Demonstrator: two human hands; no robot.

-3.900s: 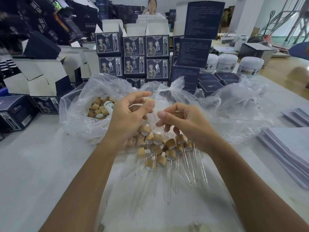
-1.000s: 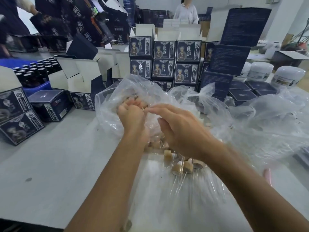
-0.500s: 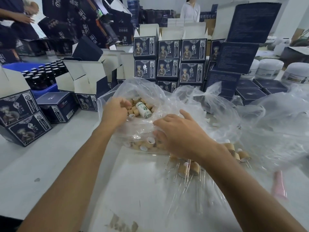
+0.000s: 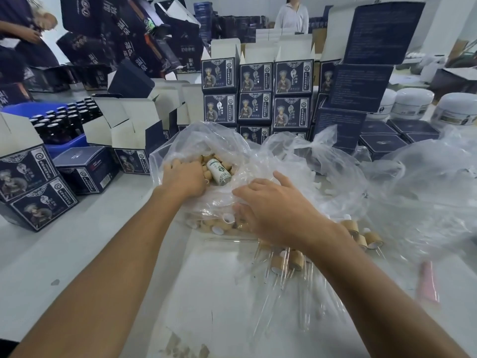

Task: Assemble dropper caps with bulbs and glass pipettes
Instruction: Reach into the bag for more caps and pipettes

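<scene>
- A clear plastic bag [image 4: 247,156] lies open near the middle of the white table [image 4: 77,249], its mouth gaping toward the person. Inside it sits a heap of tan wooden dropper caps [image 4: 219,224] and one small white labelled bottle [image 4: 219,172] lying on its side on top of the heap.
- The left hand [image 4: 184,178] reaches into the bag's mouth, fingers curled down among the caps just beside the bottle; whether it has hold of a cap cannot be told, since the fingertips are buried.
- The right hand [image 4: 273,210] lies on the near side of the bag, fingers spread and fairly straight, pressing on the plastic over the caps and clasping nothing.
- Assembled droppers [image 4: 286,263], wooden caps with glass pipettes attached, lie on a plastic sheet just nearer than the bag, partly under the right wrist; a few more capped ones [image 4: 366,239] lie to the right of the forearm.
- A second crumpled clear bag [image 4: 426,182] spreads toward the table's right edge; small white pieces show through the plastic between the two bags, too small to name.
- Toward the table's far left, a blue crate [image 4: 64,148] holds rows of dark bottles [image 4: 64,120] with black caps.
- Open cartons [image 4: 124,130] with white flaps raised stand beside the crate; what is in them is not visible.
- Dark blue printed boxes [image 4: 255,94] are stacked along the far edge, with white jars [image 4: 410,103] toward the far right corner.
</scene>
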